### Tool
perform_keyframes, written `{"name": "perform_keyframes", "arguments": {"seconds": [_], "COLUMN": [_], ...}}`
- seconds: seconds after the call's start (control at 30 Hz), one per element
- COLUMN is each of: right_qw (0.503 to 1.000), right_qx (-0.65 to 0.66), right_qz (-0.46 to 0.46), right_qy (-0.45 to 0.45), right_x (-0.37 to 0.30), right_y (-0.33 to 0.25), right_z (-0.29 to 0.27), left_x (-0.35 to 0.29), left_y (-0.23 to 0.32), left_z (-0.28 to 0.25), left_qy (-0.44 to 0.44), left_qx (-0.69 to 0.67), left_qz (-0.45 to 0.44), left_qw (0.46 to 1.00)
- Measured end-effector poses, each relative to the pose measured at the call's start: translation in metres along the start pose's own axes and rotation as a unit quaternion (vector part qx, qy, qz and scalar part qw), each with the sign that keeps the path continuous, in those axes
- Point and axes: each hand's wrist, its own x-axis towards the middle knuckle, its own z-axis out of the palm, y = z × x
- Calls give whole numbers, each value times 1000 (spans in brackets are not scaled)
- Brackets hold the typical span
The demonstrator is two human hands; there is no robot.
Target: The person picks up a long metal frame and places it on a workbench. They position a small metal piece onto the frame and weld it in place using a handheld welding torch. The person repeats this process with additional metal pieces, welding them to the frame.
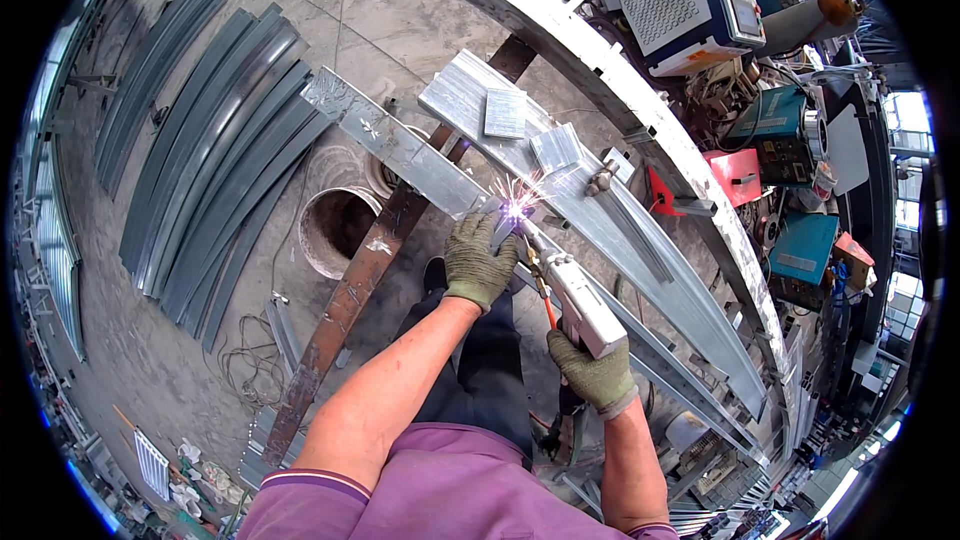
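Note:
My right hand (pixel 594 372), in a green-grey knit glove, is wrapped round the rear of a white and silver welding gun (pixel 582 302). Bright violet light and orange sparks burst at the gun's tip. Close beside that glare, the gloved fingers of my left hand (pixel 478 265) are closed on a small grey metal piece (pixel 503 232). A long flat steel bar (pixel 400 145) runs from the upper left to the sparks. The exact contact point is hidden by the glare.
A rusty beam (pixel 365 275) passes under the bar, near a round bucket (pixel 338 230). Two square metal plates (pixel 506 113) (pixel 557 148) rest on a wide steel profile (pixel 640 250) to the right. Curved grey strips (pixel 215 130) lie left. A white machine (pixel 665 0) stands upper right.

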Motion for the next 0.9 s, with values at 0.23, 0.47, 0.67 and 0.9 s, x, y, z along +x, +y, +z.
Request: {"name": "perform_keyframes", "arguments": {"seconds": [0.23, 0.47, 0.67, 0.9], "right_qw": [999, 1000, 999, 998], "right_qx": [-18, -26, -32, -53], "right_qz": [-35, -17, -9, -17], "right_qy": [15, 4, -2, 26], "right_x": [0, -3, -5, -5], "right_y": [0, -2, -3, -6], "right_z": [0, -4, -5, -4], "left_x": [-1, 1, 0, -1], "left_y": [1, 4, 2, 1], "left_z": [0, -3, -1, -2], "left_qy": [-9, -5, -8, -20], "left_qx": [3, -4, 3, 3], "left_qz": [-13, -12, -19, -21], "left_qw": [1000, 1000, 1000, 1000]}}
